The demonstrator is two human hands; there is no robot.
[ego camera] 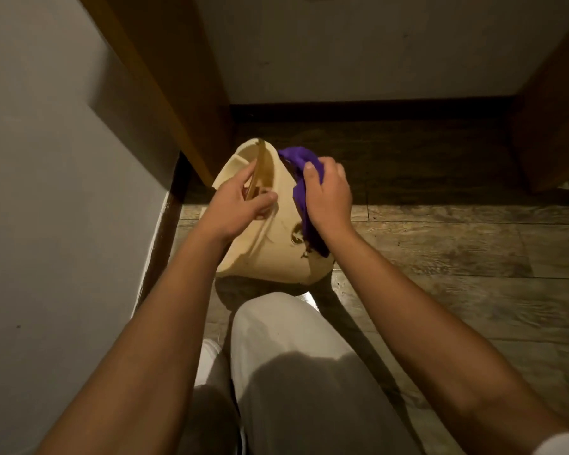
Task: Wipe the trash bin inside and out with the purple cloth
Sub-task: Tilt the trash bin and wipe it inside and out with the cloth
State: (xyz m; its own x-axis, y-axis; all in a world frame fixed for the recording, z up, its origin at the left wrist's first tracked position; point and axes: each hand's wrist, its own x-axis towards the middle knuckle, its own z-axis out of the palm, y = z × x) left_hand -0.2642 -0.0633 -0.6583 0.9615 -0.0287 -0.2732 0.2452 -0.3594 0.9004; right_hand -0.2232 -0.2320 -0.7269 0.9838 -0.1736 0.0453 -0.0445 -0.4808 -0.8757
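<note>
A cream plastic trash bin (276,244) with cut-out holes in its side is tilted on the wooden floor in front of my knee. My left hand (240,201) grips its rim, fingers curled inside the opening. My right hand (327,195) presses the purple cloth (301,178) against the bin's outer right side. The cloth drapes from the rim down along the wall, partly hidden under my hand.
A grey wall (63,192) runs along the left. A wooden panel (178,87) stands behind the bin at left and another (555,119) at right, with a white wall and dark baseboard (375,110) between them. My leg in light trousers (293,372) is below the bin.
</note>
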